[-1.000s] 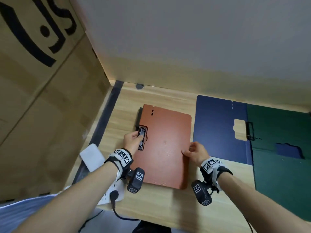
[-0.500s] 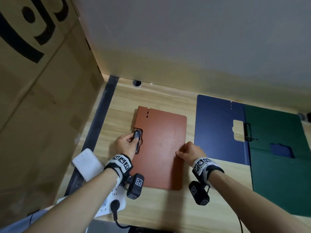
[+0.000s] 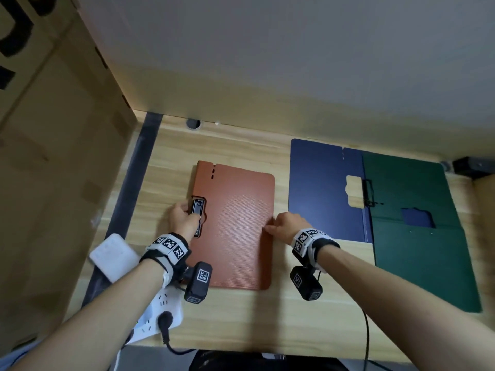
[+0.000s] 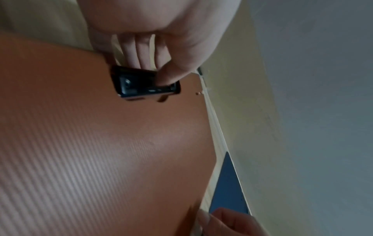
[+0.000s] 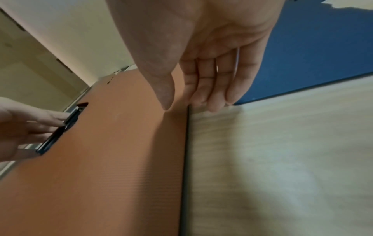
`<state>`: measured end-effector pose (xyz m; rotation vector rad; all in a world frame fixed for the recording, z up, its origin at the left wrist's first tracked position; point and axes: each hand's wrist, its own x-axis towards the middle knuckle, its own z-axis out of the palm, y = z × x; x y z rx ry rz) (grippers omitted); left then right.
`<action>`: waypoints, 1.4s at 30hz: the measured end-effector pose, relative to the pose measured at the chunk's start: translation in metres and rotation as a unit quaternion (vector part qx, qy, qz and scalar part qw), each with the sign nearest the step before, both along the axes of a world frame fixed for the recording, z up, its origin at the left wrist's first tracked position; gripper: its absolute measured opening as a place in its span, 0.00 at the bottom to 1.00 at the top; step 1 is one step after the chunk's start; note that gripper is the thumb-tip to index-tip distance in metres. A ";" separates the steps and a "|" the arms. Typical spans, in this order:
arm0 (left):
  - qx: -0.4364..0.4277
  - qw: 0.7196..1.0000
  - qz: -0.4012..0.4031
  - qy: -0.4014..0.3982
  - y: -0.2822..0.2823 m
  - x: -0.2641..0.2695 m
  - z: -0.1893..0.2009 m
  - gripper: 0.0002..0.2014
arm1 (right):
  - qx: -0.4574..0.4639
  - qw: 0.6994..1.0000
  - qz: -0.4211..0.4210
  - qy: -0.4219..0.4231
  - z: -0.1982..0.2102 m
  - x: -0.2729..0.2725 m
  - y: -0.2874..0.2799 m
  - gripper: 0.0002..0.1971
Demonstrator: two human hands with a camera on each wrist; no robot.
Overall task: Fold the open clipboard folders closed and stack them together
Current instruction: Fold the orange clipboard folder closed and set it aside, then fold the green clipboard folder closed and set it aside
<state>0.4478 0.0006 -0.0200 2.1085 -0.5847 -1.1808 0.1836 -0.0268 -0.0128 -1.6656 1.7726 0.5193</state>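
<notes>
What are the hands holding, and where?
The left hand pinches the black clip of the orange folder; the right hand just touches its open edge with straight fingers.

Over the last second the orange folder (image 3: 235, 231) has slid along with both my hands, away from the blue folder (image 3: 318, 188) beyond my right hand (image 3: 285, 227). The strip of table (image 3: 281, 188) between the two is now wider. The dark sliver of back board that stuck out just ahead of my left hand (image 3: 183, 219) has gone, and the cover lies flush. That hand has crept forward along the clip (image 3: 197, 210), fingers at its outer side, thumb on top. My view has tipped up, taking in more wall (image 3: 267, 62).
</notes>
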 end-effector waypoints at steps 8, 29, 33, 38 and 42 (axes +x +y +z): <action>-0.111 0.990 -0.068 -0.058 -0.014 -0.077 0.027 0.23 | -0.022 0.993 -0.101 -0.059 0.006 -0.092 0.003 0.22; -0.011 0.964 -0.264 -0.022 -0.022 -0.394 -0.004 0.14 | -0.231 0.967 -0.107 -0.006 -0.033 -0.395 0.009 0.21; -0.008 0.952 -0.302 -0.056 -0.047 -0.422 -0.005 0.16 | -0.243 0.962 -0.123 -0.009 -0.040 -0.398 -0.001 0.23; 0.018 0.916 -0.385 -0.112 -0.090 -0.452 -0.007 0.15 | -0.284 0.950 -0.126 -0.025 -0.047 -0.401 -0.013 0.24; 0.071 0.844 -0.471 -0.244 -0.124 -0.476 -0.017 0.20 | -0.268 0.954 -0.132 -0.019 -0.058 -0.403 -0.018 0.25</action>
